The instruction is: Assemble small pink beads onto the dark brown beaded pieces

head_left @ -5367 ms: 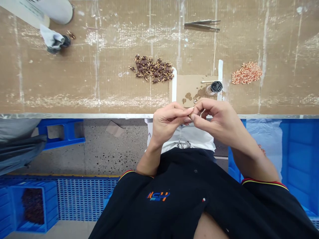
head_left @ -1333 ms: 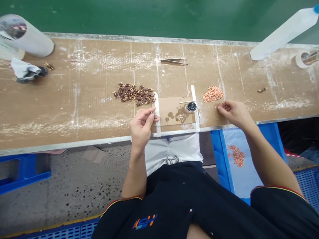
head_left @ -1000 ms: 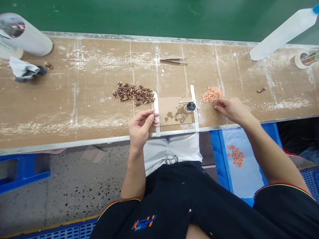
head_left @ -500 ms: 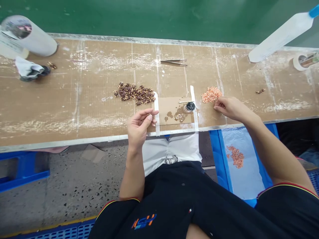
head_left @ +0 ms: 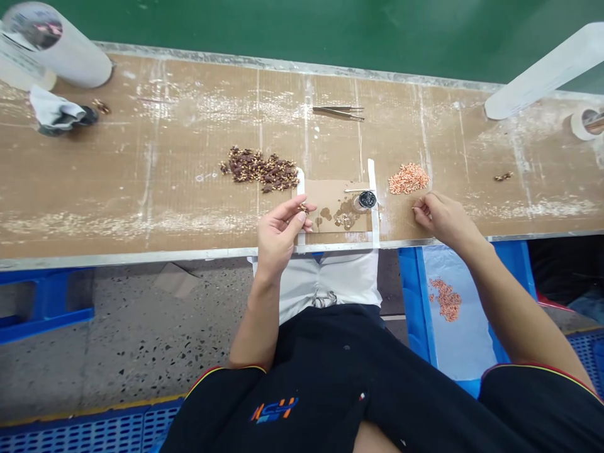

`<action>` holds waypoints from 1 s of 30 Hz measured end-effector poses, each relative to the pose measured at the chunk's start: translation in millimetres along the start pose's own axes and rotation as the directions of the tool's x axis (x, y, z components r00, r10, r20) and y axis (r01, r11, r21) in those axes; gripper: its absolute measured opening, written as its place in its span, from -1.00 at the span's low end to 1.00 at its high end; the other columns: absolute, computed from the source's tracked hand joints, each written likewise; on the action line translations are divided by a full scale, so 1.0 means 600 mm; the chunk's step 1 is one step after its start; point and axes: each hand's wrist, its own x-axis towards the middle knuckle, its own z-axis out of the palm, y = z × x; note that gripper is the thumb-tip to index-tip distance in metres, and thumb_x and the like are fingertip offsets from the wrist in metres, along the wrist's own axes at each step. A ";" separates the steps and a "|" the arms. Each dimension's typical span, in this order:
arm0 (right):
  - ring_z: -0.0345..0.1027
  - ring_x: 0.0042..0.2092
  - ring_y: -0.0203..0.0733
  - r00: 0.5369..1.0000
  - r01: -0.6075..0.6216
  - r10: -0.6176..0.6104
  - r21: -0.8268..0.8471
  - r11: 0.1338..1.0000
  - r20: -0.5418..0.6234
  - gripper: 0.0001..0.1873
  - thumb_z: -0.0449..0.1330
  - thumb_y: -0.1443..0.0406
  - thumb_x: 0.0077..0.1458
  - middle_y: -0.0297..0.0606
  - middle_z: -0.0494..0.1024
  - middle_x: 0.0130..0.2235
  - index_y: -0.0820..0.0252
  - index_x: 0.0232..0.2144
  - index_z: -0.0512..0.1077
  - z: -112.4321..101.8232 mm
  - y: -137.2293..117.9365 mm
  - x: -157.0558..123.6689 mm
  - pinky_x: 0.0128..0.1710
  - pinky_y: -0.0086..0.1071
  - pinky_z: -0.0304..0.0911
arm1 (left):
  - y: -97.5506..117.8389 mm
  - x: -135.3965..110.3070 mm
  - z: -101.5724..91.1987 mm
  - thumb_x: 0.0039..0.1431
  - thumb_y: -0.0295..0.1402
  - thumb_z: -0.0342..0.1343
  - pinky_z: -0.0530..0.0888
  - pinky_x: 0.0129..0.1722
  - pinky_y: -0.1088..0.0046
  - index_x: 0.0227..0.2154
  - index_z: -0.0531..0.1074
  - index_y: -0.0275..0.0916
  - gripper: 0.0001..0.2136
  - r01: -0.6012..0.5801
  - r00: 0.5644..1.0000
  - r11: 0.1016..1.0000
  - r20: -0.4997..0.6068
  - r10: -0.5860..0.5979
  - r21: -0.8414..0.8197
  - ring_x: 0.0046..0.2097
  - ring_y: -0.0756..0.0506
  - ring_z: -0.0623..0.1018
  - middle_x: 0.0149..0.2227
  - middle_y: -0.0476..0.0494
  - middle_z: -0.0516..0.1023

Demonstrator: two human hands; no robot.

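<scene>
My left hand [head_left: 282,234] is over the front of the bench, closed on a small brown-and-gold piece [head_left: 303,207] between thumb and fingers. Behind it lies a pile of similar brown pieces with gold ends [head_left: 259,168]. My right hand [head_left: 438,217] has its fingers pinched together just in front of a pile of small orange-and-white pieces [head_left: 408,178]; whatever it may hold is too small to make out. Between the hands, a small jar with a black top [head_left: 367,200] stands on a stained cardboard sheet [head_left: 325,189], near a thin white stick [head_left: 357,190].
Tweezers [head_left: 338,112] lie farther back. White bottles stand at the left [head_left: 80,56] and right [head_left: 542,72], with a tape roll [head_left: 582,123] at the far right. Below the bench edge, a blue tray [head_left: 418,308] holds more orange pieces on a white sheet.
My left hand has moved right, to the left edge of the cardboard sheet, still pinching the small piece. My right hand remains pinched in front of the orange pile. The view has shifted slightly.
</scene>
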 end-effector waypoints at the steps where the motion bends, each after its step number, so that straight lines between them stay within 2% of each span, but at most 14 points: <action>1: 0.47 -0.32 0.00 1.000 0.003 -0.003 -0.014 1.000 0.002 -0.81 0.14 0.27 0.26 -0.13 0.56 -0.34 -0.02 -0.40 0.21 0.000 0.001 0.001 -0.26 -0.19 0.36 | -0.004 0.000 -0.001 0.16 -0.23 0.48 0.66 -0.36 0.49 -0.02 0.74 -0.16 -0.67 -0.003 1.000 1.000 0.007 0.003 0.003 -0.40 0.04 0.64 -0.20 -0.17 0.80; 6: 0.45 -0.36 -0.05 1.000 0.015 -0.015 -0.034 0.999 0.020 -0.80 0.16 0.30 0.19 -0.19 0.55 -0.38 -0.02 -0.42 0.20 -0.006 0.002 0.009 -0.29 -0.23 0.34 | -0.008 -0.003 -0.005 0.16 -0.16 0.50 0.65 -0.42 0.51 -0.05 0.75 -0.15 -0.67 -0.001 0.999 1.000 0.048 0.002 -0.016 -0.44 0.04 0.65 -0.24 -0.15 0.80; 10: 0.42 -0.40 -0.08 0.998 0.043 -0.044 0.019 0.999 0.047 -0.81 0.19 0.32 0.15 -0.24 0.54 -0.41 -0.01 -0.43 0.23 -0.023 -0.009 0.018 -0.32 -0.25 0.32 | -0.001 -0.005 -0.005 0.12 -0.12 0.53 0.68 -0.39 0.50 -0.10 0.75 -0.15 -0.66 0.013 0.998 0.998 0.055 -0.009 -0.056 -0.41 0.01 0.69 -0.26 -0.14 0.80; 16: 0.37 -0.40 -0.13 0.991 0.132 -0.131 0.128 0.983 -0.019 -0.82 0.20 0.35 0.17 -0.31 0.49 -0.43 0.00 -0.41 0.28 -0.066 -0.080 0.052 -0.30 -0.26 0.31 | 0.004 -0.004 -0.003 0.11 -0.12 0.56 0.72 -0.32 0.46 -0.11 0.74 -0.18 -0.64 0.039 0.995 0.996 0.097 -0.032 -0.077 -0.37 -0.03 0.73 -0.27 -0.16 0.80; 19: 0.34 -0.41 -0.15 0.983 0.173 -0.180 0.145 0.974 0.033 -0.82 0.21 0.38 0.15 -0.32 0.48 -0.43 0.02 -0.42 0.31 -0.078 -0.118 0.081 -0.30 -0.25 0.30 | 0.005 -0.002 -0.003 0.12 -0.16 0.56 0.72 -0.32 0.49 -0.12 0.73 -0.17 -0.68 0.014 0.994 0.995 0.111 -0.003 -0.101 -0.36 -0.02 0.74 -0.29 -0.13 0.80; 24: 0.39 -0.37 -0.10 0.970 0.213 -0.225 0.127 0.969 0.093 -0.83 0.22 0.40 0.14 -0.30 0.50 -0.43 0.02 -0.41 0.36 -0.077 -0.147 0.114 -0.29 -0.20 0.30 | 0.006 -0.001 -0.003 0.13 -0.11 0.54 0.72 -0.32 0.47 -0.14 0.70 -0.20 -0.65 0.043 0.991 0.998 0.130 -0.036 -0.046 -0.35 -0.03 0.74 -0.28 -0.15 0.79; 30: 0.40 -0.37 -0.06 0.974 0.190 -0.200 0.108 0.976 0.101 -0.83 0.23 0.36 0.16 -0.26 0.52 -0.43 0.00 -0.42 0.37 -0.067 -0.154 0.119 -0.29 -0.14 0.31 | 0.004 -0.001 -0.001 0.14 -0.08 0.53 0.72 -0.32 0.45 -0.14 0.69 -0.21 -0.64 0.053 0.988 0.997 0.151 -0.044 -0.054 -0.35 -0.04 0.73 -0.29 -0.16 0.78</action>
